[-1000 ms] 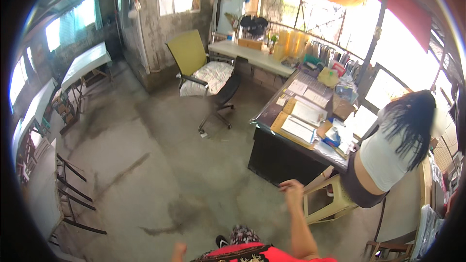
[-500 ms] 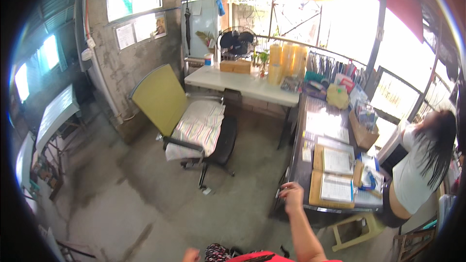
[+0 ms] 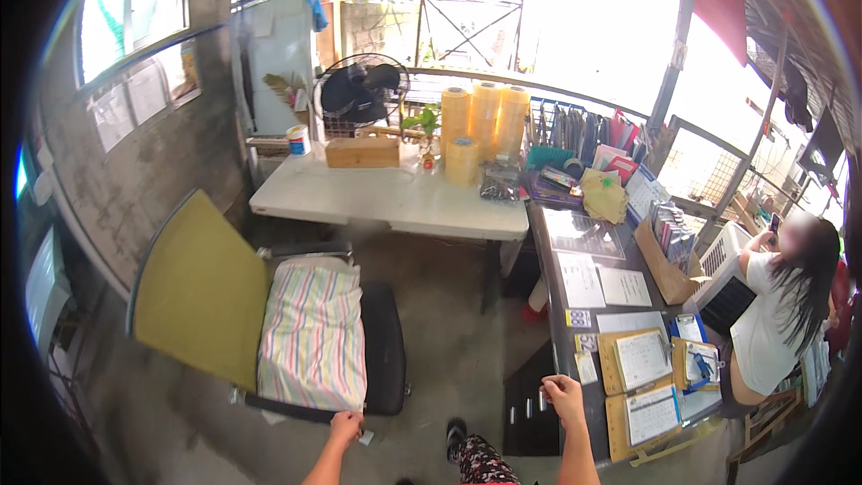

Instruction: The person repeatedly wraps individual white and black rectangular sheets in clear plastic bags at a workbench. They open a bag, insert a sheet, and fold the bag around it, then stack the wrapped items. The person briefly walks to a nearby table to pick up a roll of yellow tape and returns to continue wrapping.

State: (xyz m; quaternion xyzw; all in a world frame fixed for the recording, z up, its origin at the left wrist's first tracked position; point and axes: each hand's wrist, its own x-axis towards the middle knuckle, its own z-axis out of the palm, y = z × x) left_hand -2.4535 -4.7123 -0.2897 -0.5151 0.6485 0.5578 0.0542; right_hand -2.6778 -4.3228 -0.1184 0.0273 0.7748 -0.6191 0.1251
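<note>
My left hand is low in the middle, its fingers curled closed, with nothing showing in them. It is beside the front of an office chair with a yellow-green mesh back; whether it touches the chair I cannot tell. A striped cloth covers much of the seat. My right hand is held near the left edge of a dark desk, fingers bent inward, no object visible in it. Close to that hand, two clipboards with white papers lie on the desk.
A white table at the back carries a wooden box, rolls of yellowish film and a black fan. A person in a white top is at the right, beyond the desk. Dark drawers stand under the desk.
My view has moved forward, closer to the chair and desk. My left hand has come further into view beside the chair. My right hand stays near the desk's edge, fingers still bent.
</note>
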